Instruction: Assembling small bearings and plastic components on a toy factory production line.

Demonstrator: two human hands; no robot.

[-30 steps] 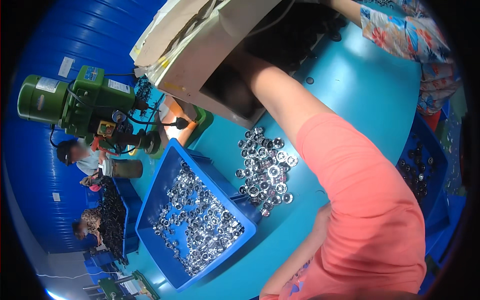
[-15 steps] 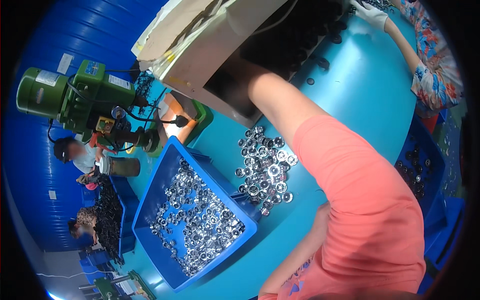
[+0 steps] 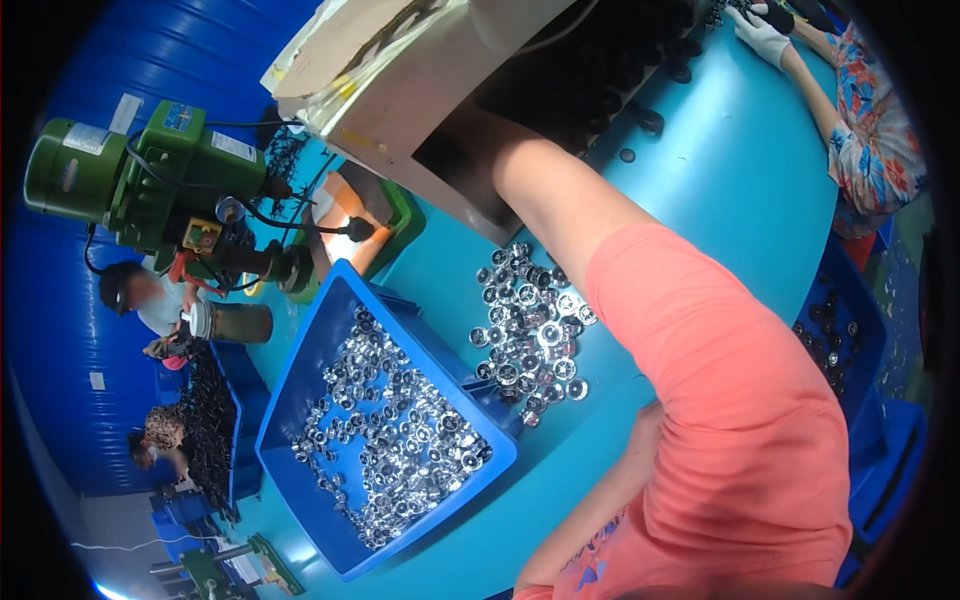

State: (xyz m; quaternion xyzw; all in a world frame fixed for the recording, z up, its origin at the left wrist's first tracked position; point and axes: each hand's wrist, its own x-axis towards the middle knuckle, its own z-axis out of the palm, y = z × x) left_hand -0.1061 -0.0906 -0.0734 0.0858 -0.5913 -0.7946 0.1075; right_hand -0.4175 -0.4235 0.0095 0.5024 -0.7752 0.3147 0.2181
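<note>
My right forearm [image 3: 560, 195] reaches into the dark opening of a beige box-like housing [image 3: 400, 130]; its hand is lost in the shadow inside, so its fingers and anything in them are hidden. My left forearm [image 3: 600, 500] lies low in the view, and its hand is hidden behind the coral sleeve [image 3: 720, 340] of the right arm. Just below the housing, a loose pile of small chrome wheel-shaped parts [image 3: 525, 335] rests on the turquoise table [image 3: 600, 400]. Left of that pile stands a tilted blue bin [image 3: 290, 420] holding many more chrome wheels [image 3: 410, 440].
A green drilling machine [image 3: 160, 180] stands at the left, near a lidded container [image 3: 235, 322]. Black round parts [image 3: 640, 125] lie beside the housing. A co-worker's white-gloved hand [image 3: 760, 38] works at the upper right. Another bin [image 3: 840, 340] with dark parts is at the right.
The view has shifted slightly. My right arm remains inside the housing. The co-worker's gloved hand has moved a little, and a second dark-gloved hand now shows beside it.
</note>
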